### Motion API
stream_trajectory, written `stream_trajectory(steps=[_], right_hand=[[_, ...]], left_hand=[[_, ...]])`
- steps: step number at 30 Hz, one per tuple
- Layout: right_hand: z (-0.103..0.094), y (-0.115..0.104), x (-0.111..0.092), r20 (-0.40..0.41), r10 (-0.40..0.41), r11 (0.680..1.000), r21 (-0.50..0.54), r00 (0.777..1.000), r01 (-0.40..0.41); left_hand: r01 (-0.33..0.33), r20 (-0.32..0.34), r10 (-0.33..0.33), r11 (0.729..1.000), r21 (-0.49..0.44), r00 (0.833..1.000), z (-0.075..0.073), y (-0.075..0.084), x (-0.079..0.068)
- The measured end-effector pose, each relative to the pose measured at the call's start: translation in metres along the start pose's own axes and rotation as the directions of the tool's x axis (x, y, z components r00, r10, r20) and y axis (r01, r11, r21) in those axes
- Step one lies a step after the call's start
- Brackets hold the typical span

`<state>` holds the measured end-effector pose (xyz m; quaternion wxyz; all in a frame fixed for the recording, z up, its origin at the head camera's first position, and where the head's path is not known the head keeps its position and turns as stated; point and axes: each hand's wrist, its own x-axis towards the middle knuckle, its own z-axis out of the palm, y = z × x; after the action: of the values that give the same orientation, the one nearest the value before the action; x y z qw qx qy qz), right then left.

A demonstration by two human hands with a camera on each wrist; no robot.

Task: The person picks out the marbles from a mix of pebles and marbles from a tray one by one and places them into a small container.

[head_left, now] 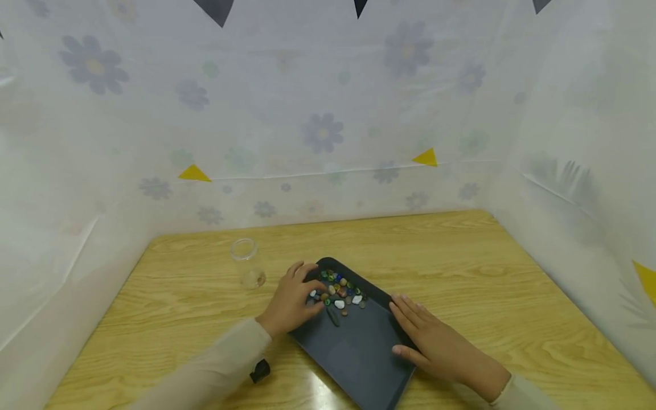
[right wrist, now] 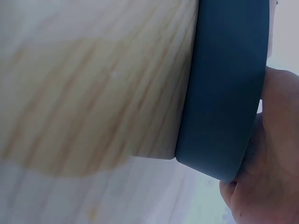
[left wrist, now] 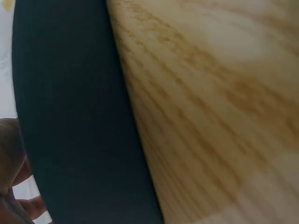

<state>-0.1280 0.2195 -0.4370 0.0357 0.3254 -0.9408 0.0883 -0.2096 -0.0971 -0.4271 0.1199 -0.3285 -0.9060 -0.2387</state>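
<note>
A dark grey tray [head_left: 353, 353] lies at an angle on the wooden table. Marbles and pebbles [head_left: 342, 289] of several colours are gathered toward its far left corner, with a long dark green piece [head_left: 333, 316] beside them. My left hand [head_left: 294, 299] reaches over the tray's left rim, fingers bent and thumb apart, at the edge of the pebbles. Stones show in the gap between thumb and fingers. On the right rim rests my right hand [head_left: 435, 341], fingers straight and thumb over the inside. Both wrist views show the tray's outer side [left wrist: 79, 112] up close.
Left of the tray stands a clear glass jar [head_left: 247, 265], with something small and brownish at its bottom. A small black object [head_left: 260, 370] sits by the left sleeve. White flower-printed sheets [head_left: 323, 102] enclose the table [head_left: 512, 285] at the back and sides.
</note>
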Motion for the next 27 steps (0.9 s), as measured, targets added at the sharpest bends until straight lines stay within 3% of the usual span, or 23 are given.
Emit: stream_trajectory(steps=[12,27], right_hand=[[-0.001,-0.001,-0.001,0.004,0.004,1.000,0.006,1.000,-0.004],[0.000,-0.001,-0.001,-0.007,0.000,1.000,-0.009,1.000,0.000]], left_hand=[[0.044,0.040,-0.046,0.997,0.062,0.998,0.016,0.003,0.005],[0.066,0.059,-0.067,0.998,0.017,0.996,0.021,-0.003,0.005]])
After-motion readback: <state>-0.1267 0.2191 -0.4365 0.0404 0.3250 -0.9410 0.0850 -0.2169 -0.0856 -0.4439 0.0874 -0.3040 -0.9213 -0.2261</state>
